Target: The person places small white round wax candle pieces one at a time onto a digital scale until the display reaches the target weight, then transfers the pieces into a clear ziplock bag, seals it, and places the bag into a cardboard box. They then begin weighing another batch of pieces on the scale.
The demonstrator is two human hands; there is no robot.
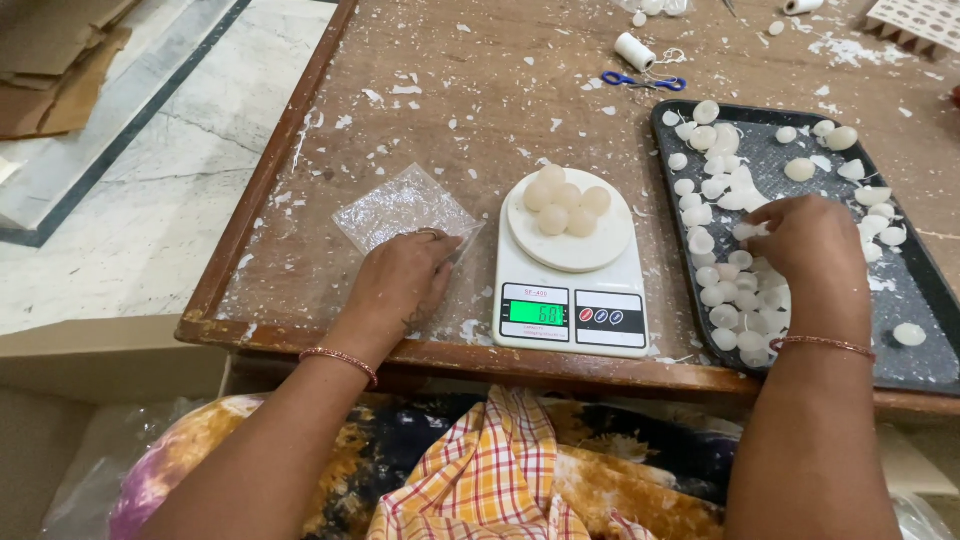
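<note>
White wax pieces [745, 290] heaped in dark tray [925, 290], right hand [810, 240] pinching one, left hand [400, 280] flat on plastic bag [395, 205].

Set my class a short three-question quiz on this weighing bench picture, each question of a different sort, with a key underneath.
1. True or false: the scissors with blue handles lie on the dark tray.
2. How many pale round pieces sit on the scale? A) two B) five C) nine
3. Fill in: the left hand rests on a clear plastic ____.

Key
1. False: they lie on the wooden table, beyond the tray, near a spool of white thread.
2. B.
3. Bag. The right hand meanwhile reaches among the white pieces heaped on the tray.
</note>
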